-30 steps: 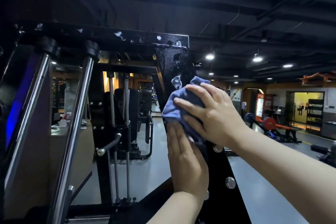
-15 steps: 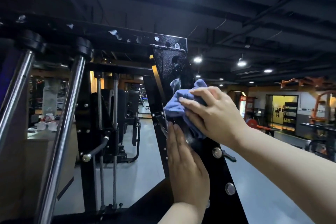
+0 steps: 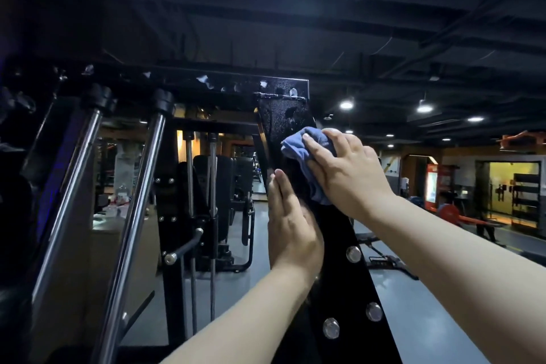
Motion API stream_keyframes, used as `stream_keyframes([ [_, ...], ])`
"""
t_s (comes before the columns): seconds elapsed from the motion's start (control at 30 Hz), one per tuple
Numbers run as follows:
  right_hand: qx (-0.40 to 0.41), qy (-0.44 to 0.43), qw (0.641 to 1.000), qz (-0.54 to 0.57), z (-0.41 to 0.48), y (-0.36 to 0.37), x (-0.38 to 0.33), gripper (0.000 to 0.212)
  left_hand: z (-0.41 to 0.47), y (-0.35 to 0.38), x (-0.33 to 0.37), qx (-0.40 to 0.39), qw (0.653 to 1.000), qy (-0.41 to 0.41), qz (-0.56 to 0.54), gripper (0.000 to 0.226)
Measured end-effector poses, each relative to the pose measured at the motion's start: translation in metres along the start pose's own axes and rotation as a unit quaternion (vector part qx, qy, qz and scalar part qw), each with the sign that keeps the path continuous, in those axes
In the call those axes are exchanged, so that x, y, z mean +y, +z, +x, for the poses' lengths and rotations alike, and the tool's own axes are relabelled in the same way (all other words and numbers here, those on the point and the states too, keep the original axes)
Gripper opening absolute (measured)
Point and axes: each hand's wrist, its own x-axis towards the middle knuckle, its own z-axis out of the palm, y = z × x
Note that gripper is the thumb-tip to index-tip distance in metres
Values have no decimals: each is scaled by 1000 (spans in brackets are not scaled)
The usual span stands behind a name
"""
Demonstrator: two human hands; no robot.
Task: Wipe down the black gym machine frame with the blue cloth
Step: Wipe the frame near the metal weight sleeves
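The black gym machine frame (image 3: pixel 339 248) has a slanted upright post with silver bolts, joined to a top crossbar (image 3: pixel 206 83) that carries wet spots. My right hand (image 3: pixel 345 168) holds the bunched blue cloth (image 3: pixel 298 146) against the upper post, just below the weld, with its fingers wrapped over the wad. My left hand (image 3: pixel 291 221) lies flat with straight fingers along the post's left edge, just below the cloth. The thumbs of both hands are hidden.
Two chrome guide rods (image 3: pixel 139 201) slant up at the left. A weight-stack machine (image 3: pixel 204 216) stands behind the post. Grey floor (image 3: pixel 419 304) stretches to the right towards orange equipment (image 3: pixel 461 216) and a lit doorway (image 3: pixel 514 192).
My right hand has slid the cloth up the post towards the crossbar. My left hand stays flat on the post's edge, and the view has tilted upward.
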Motion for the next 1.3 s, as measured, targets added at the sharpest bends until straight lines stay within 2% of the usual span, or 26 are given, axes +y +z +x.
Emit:
stream_keyframes([
  [0.1,-12,16,999,33,-2,2,-9,55,-5,2,-5,40,999,22,-4,67],
  [0.2,-9,-70,995,70,-30,-1,-7,52,-12,6,-6,40,993,-17,-111,59],
  [0.23,-8,-106,992,72,-37,-3,-2,50,-16,8,-6,40,993,-14,-111,58],
  [0.3,1,-145,987,62,-33,-4,12,47,-22,9,-5,51,998,22,-39,63],
  [0.37,-1,-95,995,44,-13,-2,17,51,-25,9,-7,56,998,33,-2,66],
  [0.47,-46,74,996,29,24,0,0,67,-25,8,-7,42,999,21,9,61],
  [0.5,-57,103,993,26,32,0,-10,71,-24,6,-6,38,999,16,14,62],
  [0.53,-60,100,993,17,35,-1,-22,76,-24,5,-6,33,999,11,17,62],
  [0.63,-33,-8,999,-10,27,0,-52,76,-20,2,-1,41,999,2,-17,63],
  [0.73,11,-121,992,28,26,0,-42,51,-6,0,3,59,997,-6,-55,65],
  [0.77,12,-132,990,39,31,-1,-33,48,0,0,4,57,997,-8,-51,65],
  [0.8,7,-117,992,45,38,-3,-24,47,5,0,4,50,998,-7,-41,64],
  [0.93,-92,82,986,109,59,-3,-15,51,8,4,4,45,999,-8,3,66],
  [1.0,-81,67,992,71,55,-2,-34,67,8,4,4,58,998,-3,6,65],
  [1.07,-42,3,998,37,46,-3,-48,78,9,5,2,70,998,6,1,64],
  [1.13,-16,-73,996,41,41,-4,-45,69,9,6,0,87,996,24,1,60],
  [1.2,-36,-137,989,34,49,-14,-28,61,7,7,-1,88,996,30,12,58],
  [1.23,-69,-132,988,27,57,-20,-17,63,7,6,0,84,996,27,17,59],
  [1.3,-113,-40,993,22,74,-31,2,66,7,5,3,66,998,4,24,58],
])
